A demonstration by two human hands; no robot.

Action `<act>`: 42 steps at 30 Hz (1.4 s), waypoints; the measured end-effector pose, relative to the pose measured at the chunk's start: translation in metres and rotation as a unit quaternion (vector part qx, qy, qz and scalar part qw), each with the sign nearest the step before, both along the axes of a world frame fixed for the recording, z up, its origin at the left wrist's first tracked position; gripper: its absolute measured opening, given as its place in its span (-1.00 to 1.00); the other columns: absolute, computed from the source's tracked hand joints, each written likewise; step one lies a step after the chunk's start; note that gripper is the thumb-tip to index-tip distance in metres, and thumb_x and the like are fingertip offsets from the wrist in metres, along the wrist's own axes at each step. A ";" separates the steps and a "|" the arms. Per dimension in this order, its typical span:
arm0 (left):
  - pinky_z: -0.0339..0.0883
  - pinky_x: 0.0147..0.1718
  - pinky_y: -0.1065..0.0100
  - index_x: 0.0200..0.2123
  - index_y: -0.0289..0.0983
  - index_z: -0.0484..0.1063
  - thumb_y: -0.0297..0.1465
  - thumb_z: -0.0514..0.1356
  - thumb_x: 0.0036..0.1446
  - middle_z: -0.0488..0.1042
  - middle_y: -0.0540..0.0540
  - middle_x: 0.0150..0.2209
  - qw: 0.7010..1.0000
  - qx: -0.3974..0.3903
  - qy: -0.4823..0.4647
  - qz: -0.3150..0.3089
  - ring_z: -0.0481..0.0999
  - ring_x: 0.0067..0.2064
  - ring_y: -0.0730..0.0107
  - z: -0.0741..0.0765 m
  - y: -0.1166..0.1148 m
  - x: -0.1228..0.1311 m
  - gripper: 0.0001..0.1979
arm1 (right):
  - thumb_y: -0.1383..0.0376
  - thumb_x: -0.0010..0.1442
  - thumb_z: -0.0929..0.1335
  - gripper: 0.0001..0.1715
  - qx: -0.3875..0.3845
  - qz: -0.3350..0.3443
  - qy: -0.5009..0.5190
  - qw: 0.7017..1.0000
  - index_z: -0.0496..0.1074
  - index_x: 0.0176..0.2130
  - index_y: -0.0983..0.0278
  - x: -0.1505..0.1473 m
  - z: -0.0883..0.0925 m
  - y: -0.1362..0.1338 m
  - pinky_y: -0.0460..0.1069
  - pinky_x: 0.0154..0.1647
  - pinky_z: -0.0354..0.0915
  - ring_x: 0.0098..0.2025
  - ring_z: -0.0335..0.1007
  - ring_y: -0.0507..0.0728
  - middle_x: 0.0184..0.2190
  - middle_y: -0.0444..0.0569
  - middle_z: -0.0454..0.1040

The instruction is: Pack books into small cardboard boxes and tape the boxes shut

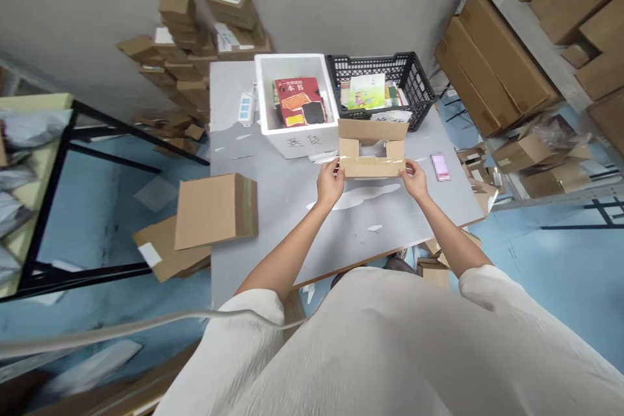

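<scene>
At grey table [275, 205], grasping open brown cardboard box [373, 169] with left hand [330, 184] and right hand [415, 181]; probably positioning, next needing steadiness.

Head camera: single view, facing forward and down.
Shirt [390, 344]: nearest, below the lens.
Tabletop [287, 188]: middle distance, viewed from above its near edge.
Wall [336, 0]: farthest, beyond the tabletop's far edge.

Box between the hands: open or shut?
Open. The cardboard box has its far flap raised, and a gap shows into it.
</scene>
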State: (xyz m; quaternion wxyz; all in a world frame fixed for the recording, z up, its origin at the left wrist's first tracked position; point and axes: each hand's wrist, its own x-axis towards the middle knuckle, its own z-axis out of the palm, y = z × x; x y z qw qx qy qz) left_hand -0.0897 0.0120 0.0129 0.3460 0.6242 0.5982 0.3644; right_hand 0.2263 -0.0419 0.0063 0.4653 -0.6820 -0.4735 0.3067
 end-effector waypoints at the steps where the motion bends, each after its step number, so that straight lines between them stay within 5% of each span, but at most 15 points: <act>1: 0.57 0.21 0.05 0.35 -0.17 0.60 -0.33 0.19 0.45 0.63 -0.25 0.12 1.000 0.006 0.000 -0.011 0.70 0.07 0.04 0.002 0.001 0.014 -0.52 | -0.13 0.26 0.51 -0.25 0.008 -0.012 0.000 1.000 0.57 0.25 0.23 0.011 0.001 -0.005 0.36 0.32 0.58 0.21 0.66 0.40 0.19 0.25 0.69; 11: 0.55 0.24 0.03 0.42 -0.18 0.56 -0.31 0.16 0.49 0.60 -0.25 0.11 0.991 0.039 -0.019 -0.127 0.68 0.08 0.03 0.021 0.000 0.193 -0.49 | -0.21 0.30 0.48 -0.21 0.069 -0.135 -0.014 0.988 0.56 0.27 0.23 0.164 0.019 -0.073 0.32 0.32 0.58 0.22 0.63 0.37 0.22 0.27 0.67; 19: 0.55 0.26 0.13 0.44 -0.18 0.54 -0.37 0.17 0.47 0.59 -0.23 0.20 0.972 0.023 -0.033 -0.233 0.67 0.14 0.10 0.034 -0.027 0.349 -0.47 | -0.10 0.35 0.42 -0.26 0.049 -0.257 -0.033 0.965 0.50 0.35 0.21 0.284 0.026 -0.153 0.31 0.33 0.56 0.28 0.58 0.40 0.30 0.27 0.60; 29: 0.54 0.34 0.07 0.42 -0.21 0.56 -0.40 0.20 0.44 0.63 -0.24 0.19 0.921 -0.004 -0.045 -0.387 0.68 0.16 0.08 0.014 -0.087 0.515 -0.47 | 0.00 0.38 0.37 -0.31 0.015 -0.407 -0.074 0.910 0.47 0.37 0.20 0.374 0.027 -0.290 0.30 0.34 0.53 0.28 0.55 0.39 0.30 0.24 0.58; 36: 0.48 0.43 -0.03 0.43 -0.26 0.53 -0.39 0.26 0.40 0.61 -0.33 0.35 0.887 -0.090 -0.037 -0.452 0.64 0.34 -0.02 -0.016 -0.120 0.571 -0.44 | 0.05 0.32 0.40 -0.21 -0.027 -0.480 -0.090 0.872 0.39 0.45 0.16 0.387 0.015 -0.356 0.44 0.51 0.34 0.49 0.33 0.45 0.46 0.25 0.40; 42: 0.52 0.40 0.00 0.36 -0.21 0.57 -0.47 0.23 0.34 0.59 -0.28 0.34 0.891 -0.115 -0.032 -0.438 0.64 0.34 0.03 -0.027 -0.114 0.557 -0.46 | 0.14 0.26 0.39 -0.41 -0.038 -0.419 -0.090 0.903 0.53 0.25 0.13 0.386 -0.003 -0.330 0.44 0.53 0.32 0.42 0.39 0.41 0.34 0.18 0.50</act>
